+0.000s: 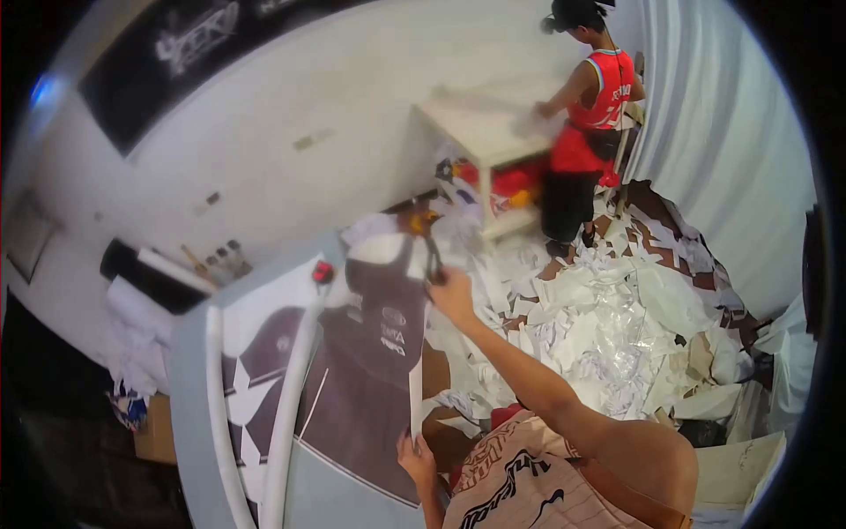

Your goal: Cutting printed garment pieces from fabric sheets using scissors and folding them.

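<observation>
Head view: a dark printed jersey panel (361,388) is laid along the right edge of the grey-blue tabletop (330,494). Its lower right margin is pinched by the left hand (416,460), presumably so that the border is steadied; the right hand's (452,296) grip is clamped around dark scissors (433,264) at the upper margin, though blade opening cannot be told. Two white tubes (293,397) (225,414) are set lengthwise, perhaps as weights. The floor is strewn with paper scraps (582,335); beyond, a white table (449,115) is attended by a co-worker (608,97).
</observation>
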`<state>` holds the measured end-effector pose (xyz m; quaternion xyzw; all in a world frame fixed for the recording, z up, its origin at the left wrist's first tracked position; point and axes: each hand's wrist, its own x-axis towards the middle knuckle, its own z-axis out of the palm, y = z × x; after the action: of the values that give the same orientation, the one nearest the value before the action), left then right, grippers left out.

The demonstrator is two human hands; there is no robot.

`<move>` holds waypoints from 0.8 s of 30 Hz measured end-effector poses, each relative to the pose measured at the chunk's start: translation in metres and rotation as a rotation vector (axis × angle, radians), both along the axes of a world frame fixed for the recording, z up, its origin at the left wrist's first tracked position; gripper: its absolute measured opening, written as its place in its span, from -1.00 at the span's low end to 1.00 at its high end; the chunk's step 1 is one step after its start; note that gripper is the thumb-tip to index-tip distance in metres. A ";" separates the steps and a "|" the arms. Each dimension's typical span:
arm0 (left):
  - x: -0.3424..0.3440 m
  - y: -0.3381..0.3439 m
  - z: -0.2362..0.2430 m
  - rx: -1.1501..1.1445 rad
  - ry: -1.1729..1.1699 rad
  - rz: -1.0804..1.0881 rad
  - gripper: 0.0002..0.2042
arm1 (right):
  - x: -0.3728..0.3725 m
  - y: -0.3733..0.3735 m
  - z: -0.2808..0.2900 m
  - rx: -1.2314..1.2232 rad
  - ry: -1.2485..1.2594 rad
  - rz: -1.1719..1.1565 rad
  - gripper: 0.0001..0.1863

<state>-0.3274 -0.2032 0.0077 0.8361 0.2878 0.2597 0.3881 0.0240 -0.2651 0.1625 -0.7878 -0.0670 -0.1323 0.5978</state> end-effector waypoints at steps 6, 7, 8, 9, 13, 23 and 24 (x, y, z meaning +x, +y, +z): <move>0.213 0.039 0.043 -0.125 -0.110 -0.215 -0.65 | 0.203 -0.019 0.088 0.221 0.024 0.023 -0.83; 0.253 0.035 0.065 -0.212 -0.129 -0.240 -0.70 | 0.243 -0.025 0.093 0.119 -0.103 -0.021 -0.85; 0.293 0.041 0.073 -0.216 -0.134 -0.239 -0.70 | 0.275 -0.021 0.107 0.114 -0.108 -0.020 -0.85; 0.331 0.052 0.076 -0.201 -0.119 -0.219 -0.72 | 0.302 -0.012 0.124 0.170 -0.093 -0.015 -0.85; 0.515 0.088 0.115 -0.116 -0.144 -0.270 -0.77 | 0.453 -0.009 0.191 0.257 -0.145 -0.048 -0.88; 0.987 0.255 0.208 0.151 -0.444 -0.789 -0.61 | 0.730 -0.023 0.327 0.336 -0.362 -0.442 -0.77; 1.030 0.254 0.219 0.132 -0.467 -0.801 -0.60 | 0.749 -0.039 0.333 0.319 -0.398 -0.499 -0.77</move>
<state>0.7030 0.0506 0.2270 0.8234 -0.1699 0.2883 0.4583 0.7732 -0.3039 0.4955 -0.6356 0.0339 -0.4338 0.6377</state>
